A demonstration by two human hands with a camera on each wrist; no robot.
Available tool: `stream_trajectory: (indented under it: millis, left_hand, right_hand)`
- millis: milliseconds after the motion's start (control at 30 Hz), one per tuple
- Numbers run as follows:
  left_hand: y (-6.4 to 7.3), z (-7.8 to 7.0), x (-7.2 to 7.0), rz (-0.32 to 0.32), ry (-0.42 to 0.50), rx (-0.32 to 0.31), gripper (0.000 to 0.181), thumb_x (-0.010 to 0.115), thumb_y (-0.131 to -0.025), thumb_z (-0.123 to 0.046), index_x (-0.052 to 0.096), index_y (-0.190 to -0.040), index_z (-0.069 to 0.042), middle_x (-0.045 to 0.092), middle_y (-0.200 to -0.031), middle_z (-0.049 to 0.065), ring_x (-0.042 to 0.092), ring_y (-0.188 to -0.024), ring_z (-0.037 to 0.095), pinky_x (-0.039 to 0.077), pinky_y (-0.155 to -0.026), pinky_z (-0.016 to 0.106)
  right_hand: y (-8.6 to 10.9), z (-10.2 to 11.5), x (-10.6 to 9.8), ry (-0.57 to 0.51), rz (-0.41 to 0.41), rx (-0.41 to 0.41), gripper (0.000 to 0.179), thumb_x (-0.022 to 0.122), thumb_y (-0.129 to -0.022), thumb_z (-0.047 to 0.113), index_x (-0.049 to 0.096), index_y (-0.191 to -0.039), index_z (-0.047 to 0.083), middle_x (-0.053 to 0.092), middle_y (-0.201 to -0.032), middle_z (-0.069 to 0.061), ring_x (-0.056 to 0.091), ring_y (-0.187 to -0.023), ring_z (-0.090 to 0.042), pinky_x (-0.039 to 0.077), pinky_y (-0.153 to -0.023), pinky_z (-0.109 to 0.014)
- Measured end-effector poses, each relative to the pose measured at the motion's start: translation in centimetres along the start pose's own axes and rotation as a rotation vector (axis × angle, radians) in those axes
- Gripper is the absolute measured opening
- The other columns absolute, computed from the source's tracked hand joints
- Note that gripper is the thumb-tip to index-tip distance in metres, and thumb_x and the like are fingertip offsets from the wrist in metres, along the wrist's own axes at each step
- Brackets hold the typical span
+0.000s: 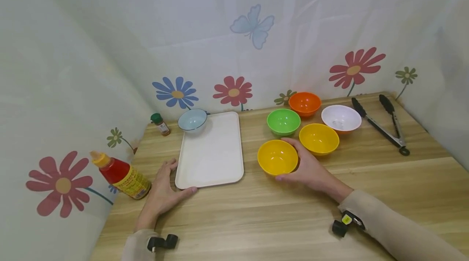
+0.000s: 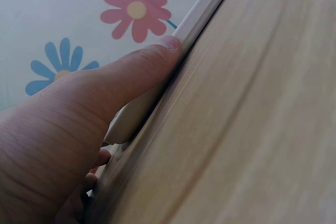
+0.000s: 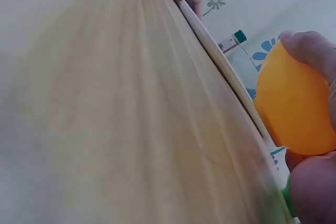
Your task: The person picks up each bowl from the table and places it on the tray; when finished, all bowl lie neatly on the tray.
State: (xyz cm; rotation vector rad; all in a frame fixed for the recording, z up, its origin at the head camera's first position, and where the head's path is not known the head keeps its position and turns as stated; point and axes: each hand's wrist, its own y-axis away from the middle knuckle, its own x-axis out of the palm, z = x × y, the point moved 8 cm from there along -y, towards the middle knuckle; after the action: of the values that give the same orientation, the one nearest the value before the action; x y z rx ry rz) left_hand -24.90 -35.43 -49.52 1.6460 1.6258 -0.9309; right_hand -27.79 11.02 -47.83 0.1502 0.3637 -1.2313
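A yellow bowl (image 1: 277,158) is in my right hand (image 1: 310,171), which grips its right side with the thumb at the near rim and the fingers at the far rim. In the right wrist view the bowl's rounded outer wall (image 3: 294,103) shows between thumb and fingers. My left hand (image 1: 163,196) is at the near left corner of a white rectangular tray (image 1: 210,155). Its straight thumb (image 2: 136,66) lies against the tray's near edge, while the other fingers reach along the left side. A pale blue, dark-rimmed bowl (image 1: 192,120) overlaps the tray's far left corner.
Right of the held bowl stand a second yellow bowl (image 1: 319,139), a green bowl (image 1: 283,121), an orange bowl (image 1: 305,104) and a white-lined bowl (image 1: 341,118). Black-tipped tongs (image 1: 384,130) lie spread farther right. A red sauce bottle (image 1: 124,177) and a green-capped spice jar (image 1: 160,124) stand left.
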Motion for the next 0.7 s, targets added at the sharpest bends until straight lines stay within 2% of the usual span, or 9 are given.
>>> stream_trajectory:
  millis: [167,300,700]
  left_hand:
    - [0.0,-0.1,0.1,0.001,-0.002,0.005,0.125,0.093,-0.081,-0.071,0.034,-0.171,-0.007,0.024,-0.182,0.024,0.010,-0.169,0.054,0.014,-0.132,0.080]
    - [-0.1,-0.3,0.3,0.009,0.000,0.010,0.125,0.092,-0.080,-0.072,0.035,-0.171,-0.007,0.023,-0.182,0.024,0.010,-0.169,0.054,0.015,-0.132,0.080]
    - [0.1,-0.3,-0.2,0.007,-0.009,0.000,0.126,0.093,-0.081,-0.070,0.033,-0.171,-0.006,0.022,-0.182,0.024,0.010,-0.169,0.053,0.016,-0.132,0.079]
  right_hand:
    - [-0.7,0.8,0.3,-0.017,-0.005,0.026,0.118,0.105,-0.077,0.035,0.032,-0.169,0.025,0.049,-0.163,-0.005,0.053,-0.147,-0.034,0.040,-0.130,-0.065]
    - [-1.3,1.5,0.2,-0.036,-0.026,0.040,0.117,0.104,-0.080,0.032,0.030,-0.170,0.022,0.048,-0.164,-0.009,0.052,-0.148,-0.036,0.039,-0.130,-0.065]
    - [-4.7,4.6,0.3,-0.081,-0.050,-0.009,0.115,0.104,-0.080,0.032,0.033,-0.170,0.020,0.047,-0.164,-0.007,0.052,-0.147,-0.035,0.044,-0.128,-0.063]
